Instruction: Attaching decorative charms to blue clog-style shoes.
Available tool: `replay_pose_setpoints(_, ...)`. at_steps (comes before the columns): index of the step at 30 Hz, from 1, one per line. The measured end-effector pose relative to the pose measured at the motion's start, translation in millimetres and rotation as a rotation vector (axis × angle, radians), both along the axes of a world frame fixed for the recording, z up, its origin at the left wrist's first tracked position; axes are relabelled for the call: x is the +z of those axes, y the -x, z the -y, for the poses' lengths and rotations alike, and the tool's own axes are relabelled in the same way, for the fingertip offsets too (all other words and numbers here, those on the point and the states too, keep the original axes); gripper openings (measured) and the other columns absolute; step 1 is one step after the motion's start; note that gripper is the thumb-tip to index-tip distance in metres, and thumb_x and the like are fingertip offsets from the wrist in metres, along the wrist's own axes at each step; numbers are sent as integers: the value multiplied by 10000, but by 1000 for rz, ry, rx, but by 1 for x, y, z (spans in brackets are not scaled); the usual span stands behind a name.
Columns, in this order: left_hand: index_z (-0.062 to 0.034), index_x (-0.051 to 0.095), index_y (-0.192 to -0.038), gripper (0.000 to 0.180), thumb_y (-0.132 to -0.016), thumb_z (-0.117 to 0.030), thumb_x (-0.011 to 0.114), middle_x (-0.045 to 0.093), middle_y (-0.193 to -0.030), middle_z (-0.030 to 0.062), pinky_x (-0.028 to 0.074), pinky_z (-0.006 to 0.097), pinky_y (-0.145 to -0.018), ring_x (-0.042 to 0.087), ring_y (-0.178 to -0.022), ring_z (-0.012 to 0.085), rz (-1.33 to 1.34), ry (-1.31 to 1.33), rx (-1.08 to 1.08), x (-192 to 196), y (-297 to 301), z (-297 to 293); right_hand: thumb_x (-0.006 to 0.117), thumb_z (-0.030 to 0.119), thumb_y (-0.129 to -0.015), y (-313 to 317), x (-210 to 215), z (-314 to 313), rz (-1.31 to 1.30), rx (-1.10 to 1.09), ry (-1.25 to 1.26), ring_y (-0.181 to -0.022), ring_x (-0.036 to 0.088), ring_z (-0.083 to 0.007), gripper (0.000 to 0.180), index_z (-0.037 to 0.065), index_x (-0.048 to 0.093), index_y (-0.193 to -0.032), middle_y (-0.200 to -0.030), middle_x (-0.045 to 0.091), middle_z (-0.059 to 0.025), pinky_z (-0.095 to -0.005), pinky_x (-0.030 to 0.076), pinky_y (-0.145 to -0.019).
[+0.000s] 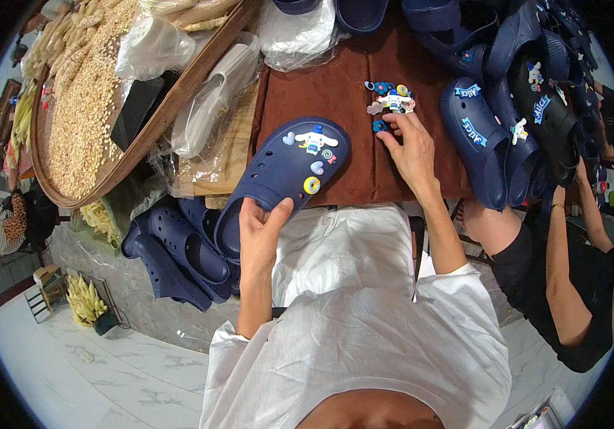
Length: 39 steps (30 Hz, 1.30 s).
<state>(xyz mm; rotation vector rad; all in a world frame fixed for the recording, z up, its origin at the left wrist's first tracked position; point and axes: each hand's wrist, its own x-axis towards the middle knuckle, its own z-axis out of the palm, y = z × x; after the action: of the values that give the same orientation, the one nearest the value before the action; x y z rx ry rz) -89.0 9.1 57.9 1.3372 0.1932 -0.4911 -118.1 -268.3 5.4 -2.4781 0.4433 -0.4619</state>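
My left hand (259,227) is closed on the rim of a navy blue clog (278,161), thumb on top. On the clog's toe sit several charms: a white long-eared figure, hearts, a lollipop and a yellow ring. My right hand (413,146) reaches over the brown cloth (307,93), its thumb and fingers apart at the edge of a small cluster of shoe charms (393,100). A blue flower charm (379,125) lies beside the fingertips. Whether they touch it is hard to tell.
Decorated navy clogs (475,132) and a black clog (546,114) stand at the right, near another person's arm (568,279). Plain navy clogs (178,243) are stacked at the lower left. A wooden-rimmed tray (156,118) holds grain and a dark phone (144,107).
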Motion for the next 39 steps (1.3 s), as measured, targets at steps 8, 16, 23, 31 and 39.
replay_pose_setpoints(8,115,399,-1328,562,-840,2,654,555,-1290,189,417,322,-1030,567,-1168,210,9,113,-3,-8,-3,7,649,99,-875,10,-13,8,32,-64,131,-846,618,-321,187,58,641,-1057,-927,588,-125,-415,485,-736)
replay_pose_setpoints(16,109,383,-1350,566,-857,-3,638,535,-1320,185,404,316,-1043,551,-1195,206,33,126,-20,-6,-3,17,671,139,-878,3,-14,9,16,-25,106,-842,603,-321,250,69,647,-1117,-931,579,-124,-403,481,-736)
replay_pose_setpoints(23,96,360,-1381,596,-861,-17,629,522,-1344,163,368,318,-1067,515,-1237,209,10,160,-66,-1,-5,19,619,133,-909,1,-21,8,108,-24,252,-839,583,-325,132,48,639,-1008,-891,540,-128,-436,468,-724)
replay_pose_setpoints(31,101,380,-1359,630,-805,14,667,531,-1327,160,375,329,-1071,514,-1233,207,74,98,-73,-6,-4,22,570,86,-934,7,29,-40,177,285,-252,-829,604,-273,133,37,661,-1018,-902,568,-121,-368,492,-743)
replay_pose_setpoints(39,80,429,-1308,600,-783,24,715,563,-1277,153,431,314,-1018,566,-1159,196,43,115,-140,-7,-7,18,712,66,-800,-1,32,-85,267,513,-86,-820,575,-239,153,77,719,-952,-858,551,-63,-365,494,-721)
